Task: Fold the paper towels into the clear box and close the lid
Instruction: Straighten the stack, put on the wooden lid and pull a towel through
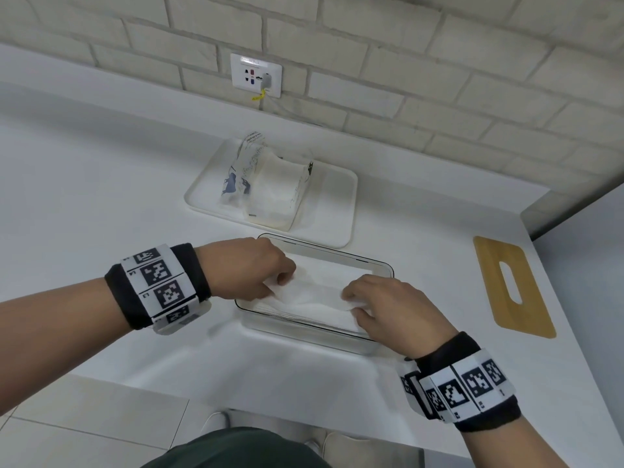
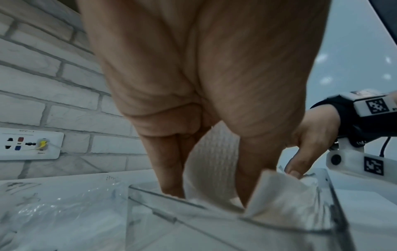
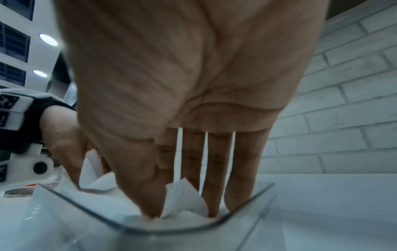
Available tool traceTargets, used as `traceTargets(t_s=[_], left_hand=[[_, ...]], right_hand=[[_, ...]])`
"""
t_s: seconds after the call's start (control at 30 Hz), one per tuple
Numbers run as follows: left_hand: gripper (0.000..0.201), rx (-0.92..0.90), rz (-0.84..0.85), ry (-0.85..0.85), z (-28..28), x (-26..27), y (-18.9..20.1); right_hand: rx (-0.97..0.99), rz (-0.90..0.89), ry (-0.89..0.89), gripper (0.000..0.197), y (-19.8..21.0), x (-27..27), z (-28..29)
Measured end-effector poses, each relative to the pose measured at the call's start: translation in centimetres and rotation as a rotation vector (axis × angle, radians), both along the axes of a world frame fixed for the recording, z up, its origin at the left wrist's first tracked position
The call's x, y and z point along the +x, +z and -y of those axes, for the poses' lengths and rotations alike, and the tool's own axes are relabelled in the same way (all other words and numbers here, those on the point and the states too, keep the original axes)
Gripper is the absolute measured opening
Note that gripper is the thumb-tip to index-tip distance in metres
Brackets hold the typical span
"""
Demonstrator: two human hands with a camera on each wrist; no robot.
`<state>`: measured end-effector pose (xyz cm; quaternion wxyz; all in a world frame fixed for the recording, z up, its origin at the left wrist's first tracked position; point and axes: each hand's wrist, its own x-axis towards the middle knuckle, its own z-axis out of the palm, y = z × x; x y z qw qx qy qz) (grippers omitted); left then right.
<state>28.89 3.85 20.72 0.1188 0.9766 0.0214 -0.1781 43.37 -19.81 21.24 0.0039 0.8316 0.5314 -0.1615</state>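
A clear box [image 1: 385, 265] stands open on the white counter in front of me, with a white paper towel [image 1: 314, 298] lying along it. My left hand [image 1: 270, 282] pinches the towel's left end; in the left wrist view the towel [image 2: 210, 161] rises between thumb and fingers of that hand [image 2: 208, 197] above the box rim [image 2: 171, 198]. My right hand [image 1: 354, 304] holds the right end. In the right wrist view a fold of towel [image 3: 184, 195] stands between its thumb and fingers, whose tips reach down inside the box [image 3: 86, 203]. A wooden lid [image 1: 513, 285] lies to the right.
A white tray [image 1: 341, 211] behind the box carries an opened plastic pack of paper towels [image 1: 270, 187]. A brick wall with a socket plate [image 1: 255, 75] and a cable runs along the back. The counter's edge and a wall corner lie at the far right.
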Motion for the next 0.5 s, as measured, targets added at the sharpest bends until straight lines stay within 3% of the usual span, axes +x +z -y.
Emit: traceTargets(t_s=[0.3,0.5], left_hand=[[0.015,0.126,-0.100,-0.058,0.9,0.7,-0.2],[0.022,-0.021,0.035,0.013,-0.1,0.9,2.4]], right_hand=[[-0.103,-0.028,0.026,0.037,-0.6,0.4,-0.6],[0.066,0.018,-0.032,0.020,0.3,1.2,0.3]])
